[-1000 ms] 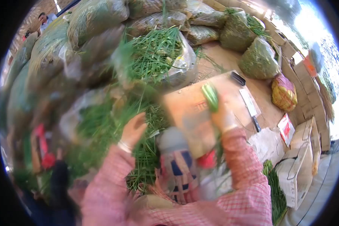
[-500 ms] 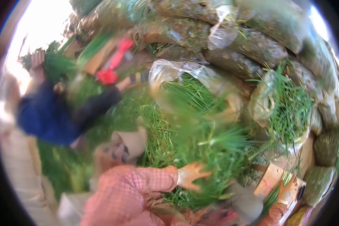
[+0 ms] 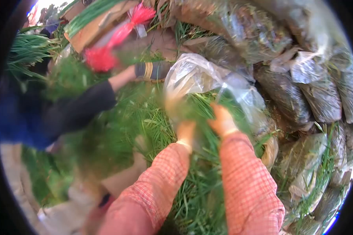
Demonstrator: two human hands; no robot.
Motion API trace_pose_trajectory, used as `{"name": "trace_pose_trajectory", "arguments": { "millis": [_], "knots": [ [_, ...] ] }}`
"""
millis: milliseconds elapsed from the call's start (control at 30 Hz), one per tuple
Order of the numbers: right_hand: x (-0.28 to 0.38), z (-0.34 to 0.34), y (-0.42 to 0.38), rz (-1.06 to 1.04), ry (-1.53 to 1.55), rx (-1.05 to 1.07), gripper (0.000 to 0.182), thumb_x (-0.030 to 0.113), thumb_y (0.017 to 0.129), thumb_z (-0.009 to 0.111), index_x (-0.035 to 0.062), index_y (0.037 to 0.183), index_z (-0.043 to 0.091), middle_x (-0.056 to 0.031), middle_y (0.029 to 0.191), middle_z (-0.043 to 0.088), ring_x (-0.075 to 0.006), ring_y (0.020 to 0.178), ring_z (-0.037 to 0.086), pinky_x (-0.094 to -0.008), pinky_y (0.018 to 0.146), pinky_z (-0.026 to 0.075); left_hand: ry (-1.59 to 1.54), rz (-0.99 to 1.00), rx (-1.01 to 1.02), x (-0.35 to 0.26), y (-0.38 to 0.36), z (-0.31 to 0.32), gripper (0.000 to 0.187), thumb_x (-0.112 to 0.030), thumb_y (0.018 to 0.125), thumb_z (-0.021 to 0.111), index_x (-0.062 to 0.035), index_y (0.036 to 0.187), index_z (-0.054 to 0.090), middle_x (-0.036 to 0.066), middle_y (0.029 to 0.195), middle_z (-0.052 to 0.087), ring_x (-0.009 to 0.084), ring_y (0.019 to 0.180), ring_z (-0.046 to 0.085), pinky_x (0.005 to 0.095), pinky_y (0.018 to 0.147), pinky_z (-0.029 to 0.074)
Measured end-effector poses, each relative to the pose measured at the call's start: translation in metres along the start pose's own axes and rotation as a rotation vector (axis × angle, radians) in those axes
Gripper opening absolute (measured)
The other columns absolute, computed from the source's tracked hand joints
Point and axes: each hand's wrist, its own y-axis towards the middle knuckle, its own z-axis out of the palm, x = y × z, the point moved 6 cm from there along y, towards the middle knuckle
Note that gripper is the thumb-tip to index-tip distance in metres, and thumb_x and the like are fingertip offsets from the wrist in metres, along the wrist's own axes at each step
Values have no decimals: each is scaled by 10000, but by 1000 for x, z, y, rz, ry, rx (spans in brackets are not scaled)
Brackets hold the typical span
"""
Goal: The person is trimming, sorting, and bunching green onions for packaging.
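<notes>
Both my hands wear orange-tan gloves and reach forward over loose long green stalks (image 3: 157, 131) that look like chives. My left hand (image 3: 185, 132) is smeared by motion at the near side of a clear plastic bag (image 3: 200, 72), its fingers blurred into the greens. A little to its right, my right hand (image 3: 223, 119) is open, thumb and fingers apart, against the stalks in the bag's mouth. The bag lies with its crumpled rim spread around a bundle of stalks.
Filled clear bags (image 3: 284, 92) are piled along the back and right. On the left a person in a dark sleeve (image 3: 86, 105) has an arm stretched near a red net-like bundle (image 3: 117, 37). Cardboard (image 3: 96, 27) with green stalks lies behind.
My right hand has left the wooden board with stalks at lower right and come to the bag. My left hand has moved forward from the loose greens. The view has shifted.
</notes>
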Motion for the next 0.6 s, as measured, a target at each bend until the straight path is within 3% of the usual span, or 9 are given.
{"name": "trace_pose_trajectory", "arguments": {
  "millis": [67, 200, 300, 333, 433, 533, 600],
  "knots": [
    [-4, 34, 41, -3, -119, 19, 672, 295, 641, 721, 63, 1197, 424, -176, 1098, 520, -353, 1045, 477, -412, 883, 408, -162, -91, -123, 10, 23, -5, 439, -248, 754, 654, 42, 1065, 545, 108, 1008, 586, 207, 912, 532, 317, 802, 416],
    [-9, 66, 64, 139, -306, 117, 647, 318, 658, 713, 52, 1177, 430, -192, 1039, 530, -348, 997, 502, -414, 832, 431, -311, -119, -167, 42, 60, -2, 483, -283, 750, 670, 12, 1107, 536, 103, 1071, 558, 183, 954, 497, 303, 841, 375],
    [-4, 94, 42, 63, -16, 126, 622, 302, 662, 708, 42, 1165, 451, -196, 1025, 532, -352, 977, 507, -416, 816, 433, -334, -63, -37, 30, 64, -4, 496, -282, 748, 677, 3, 1123, 524, 97, 1070, 555, 176, 967, 488, 302, 835, 376],
    [-2, 102, 29, 3, 93, 42, 629, 277, 651, 706, 35, 1174, 455, -206, 1009, 531, -355, 950, 508, -415, 808, 432, -505, -71, 15, 40, 70, -3, 451, -261, 753, 676, -8, 1097, 530, 82, 1045, 554, 180, 947, 491, 325, 829, 383],
    [22, 121, -10, -67, 76, 20, 640, 164, 632, 681, 28, 1205, 429, -196, 987, 529, -349, 909, 506, -435, 799, 416, -653, -163, -70, 43, 56, -5, 389, -251, 758, 671, -19, 1044, 546, 60, 985, 563, 180, 901, 507, 347, 800, 402],
    [36, 118, -27, -120, 62, -36, 523, 147, 676, 648, 26, 1157, 481, -189, 1015, 524, -338, 942, 508, -405, 805, 424, -661, -108, -50, 56, 51, -14, 293, -191, 773, 641, -30, 1003, 556, 44, 913, 576, 172, 834, 527, 343, 749, 431],
    [33, 91, -25, -196, 292, 20, 442, 123, 696, 617, 28, 1116, 517, -182, 1019, 538, -328, 940, 521, -391, 813, 427, -666, -74, -30, 63, 55, -16, 273, -155, 771, 625, -31, 1005, 559, 48, 890, 587, 169, 775, 552, 314, 696, 452]
  ]
}}
